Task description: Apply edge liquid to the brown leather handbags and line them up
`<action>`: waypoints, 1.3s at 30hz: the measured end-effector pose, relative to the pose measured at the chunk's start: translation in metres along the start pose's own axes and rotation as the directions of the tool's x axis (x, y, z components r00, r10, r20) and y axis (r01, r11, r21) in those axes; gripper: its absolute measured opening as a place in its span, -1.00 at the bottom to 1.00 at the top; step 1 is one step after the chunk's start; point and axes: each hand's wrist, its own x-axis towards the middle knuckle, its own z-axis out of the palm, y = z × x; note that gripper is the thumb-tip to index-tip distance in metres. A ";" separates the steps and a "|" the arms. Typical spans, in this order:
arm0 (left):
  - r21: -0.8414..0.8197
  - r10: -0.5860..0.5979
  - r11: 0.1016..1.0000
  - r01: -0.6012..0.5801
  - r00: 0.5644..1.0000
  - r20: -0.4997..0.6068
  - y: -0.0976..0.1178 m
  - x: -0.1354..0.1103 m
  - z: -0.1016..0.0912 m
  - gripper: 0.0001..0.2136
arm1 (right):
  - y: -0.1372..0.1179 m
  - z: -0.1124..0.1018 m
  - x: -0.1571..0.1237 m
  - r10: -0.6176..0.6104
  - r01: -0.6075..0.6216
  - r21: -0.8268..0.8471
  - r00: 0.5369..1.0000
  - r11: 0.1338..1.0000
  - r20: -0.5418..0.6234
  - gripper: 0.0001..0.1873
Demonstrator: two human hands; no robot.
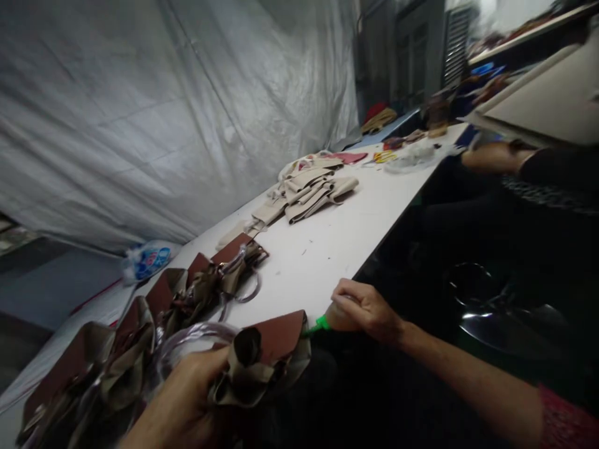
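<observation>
My left hand point(187, 390) is closed around an unfinished brown bag point(281, 333), with a smooth reddish-brown panel and crumpled olive lining that bulges out. A clear plastic-like strap loop point(199, 337) lies against that hand. In my right hand point(367, 308) is a squeeze bottle point(344, 317) with a bright green nozzle, tilted toward the left. Its nozzle tip meets the right edge of the bag, beside the lining. More brown bags point(161, 293) of the same sort stand in a row along the table at the left, with linings pushed out.
On the white table point(337, 243) lies a pile of folded beige strips point(313, 190). Yellow-handled scissors point(384, 156) and a clear plastic bag point(412, 159) are farther back. A grey sheet point(178, 112) hangs along the left. At right, another person's arm point(496, 157) reaches in beside a large beige panel point(543, 100).
</observation>
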 end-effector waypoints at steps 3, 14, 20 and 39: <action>-0.048 -0.047 0.998 0.048 0.998 0.031 -0.003 -0.003 0.003 -0.70 | -0.002 -0.004 0.001 0.011 -0.012 0.020 0.997 1.000 0.077 -0.74; -0.101 0.016 0.995 -0.009 0.997 0.072 -0.010 0.001 0.011 -0.71 | 0.000 -0.010 -0.003 0.057 -0.055 -0.022 0.990 0.998 0.125 -0.71; -0.124 -0.046 0.991 0.052 0.998 0.052 -0.007 -0.001 0.014 -0.70 | 0.006 -0.007 0.000 -0.039 0.037 -0.089 0.999 0.995 -0.029 -0.77; -0.022 0.029 0.999 -0.031 0.992 -0.119 -0.016 -0.010 0.036 -0.80 | -0.027 -0.005 -0.019 -0.136 0.141 -0.062 0.987 0.988 0.090 -0.77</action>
